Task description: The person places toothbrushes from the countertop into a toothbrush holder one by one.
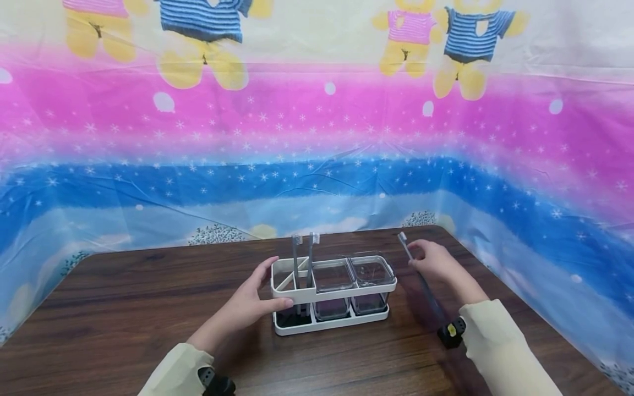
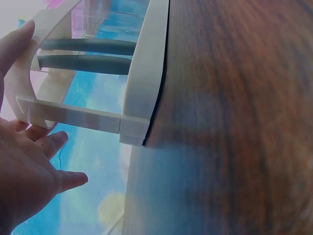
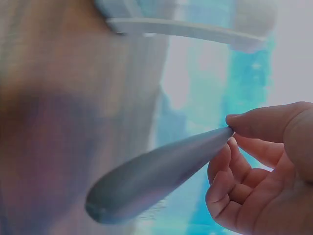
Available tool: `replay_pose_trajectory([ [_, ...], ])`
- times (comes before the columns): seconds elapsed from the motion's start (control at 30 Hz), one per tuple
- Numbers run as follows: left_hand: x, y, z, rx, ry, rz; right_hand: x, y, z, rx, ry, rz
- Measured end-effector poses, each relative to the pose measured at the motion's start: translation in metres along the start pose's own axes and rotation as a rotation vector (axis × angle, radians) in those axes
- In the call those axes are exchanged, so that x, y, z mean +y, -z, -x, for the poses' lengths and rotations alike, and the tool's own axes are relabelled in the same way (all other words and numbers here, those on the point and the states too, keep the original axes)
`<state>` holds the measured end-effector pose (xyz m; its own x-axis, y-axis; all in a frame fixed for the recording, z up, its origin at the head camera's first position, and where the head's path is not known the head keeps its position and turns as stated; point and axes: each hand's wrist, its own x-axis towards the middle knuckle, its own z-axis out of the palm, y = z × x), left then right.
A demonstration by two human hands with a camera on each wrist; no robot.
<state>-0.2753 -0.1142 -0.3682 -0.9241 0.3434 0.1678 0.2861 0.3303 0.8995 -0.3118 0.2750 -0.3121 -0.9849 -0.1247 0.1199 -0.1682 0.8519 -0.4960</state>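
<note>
A white two-tier toothbrush holder (image 1: 292, 296) stands on the table, with two grey toothbrushes (image 1: 295, 264) upright in its left part. My left hand (image 1: 251, 300) holds the holder's left end, thumb along the front of the upper rim and other fingers at the side and back. In the left wrist view, the toothbrush handles (image 2: 88, 63) show between the holder's tiers. Right of the holder, my right hand (image 1: 437, 263) pinches a third grey toothbrush (image 3: 161, 176) between thumb and forefinger. Its bristle head points up and away, its thick handle end down toward the wrist.
Two clear square cups (image 1: 372, 272) sit side by side in the holder's middle and right parts. Dark wood tabletop (image 1: 148, 308) surrounds the holder. A printed cloth (image 1: 307, 126) with bears and snowflakes hangs behind the table and along its sides.
</note>
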Motion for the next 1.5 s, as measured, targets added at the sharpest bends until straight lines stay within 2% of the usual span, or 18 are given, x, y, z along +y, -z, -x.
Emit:
replay_pose_trajectory([
  [0.17,-0.001,0.0,0.0,-0.003,-0.002,-0.001,-0.022,0.023,-0.002,0.059,0.05,0.02],
  [0.27,-0.001,0.001,-0.001,-0.003,-0.001,0.0,-0.037,0.033,-0.001,0.072,0.084,-0.007],
  [0.53,-0.001,0.001,-0.001,-0.003,0.001,0.002,-0.088,0.043,0.013,0.162,0.203,-0.054],
  [0.93,-0.001,0.001,0.0,0.001,-0.008,0.002,-0.155,0.03,0.031,0.175,0.306,-0.249],
  [1.33,0.0,0.001,0.0,-0.004,-0.01,0.005,-0.189,0.012,0.033,0.277,0.408,-0.437],
  [1.5,0.0,0.002,0.0,-0.007,-0.018,0.013,-0.196,0.002,0.033,0.307,0.445,-0.461],
])
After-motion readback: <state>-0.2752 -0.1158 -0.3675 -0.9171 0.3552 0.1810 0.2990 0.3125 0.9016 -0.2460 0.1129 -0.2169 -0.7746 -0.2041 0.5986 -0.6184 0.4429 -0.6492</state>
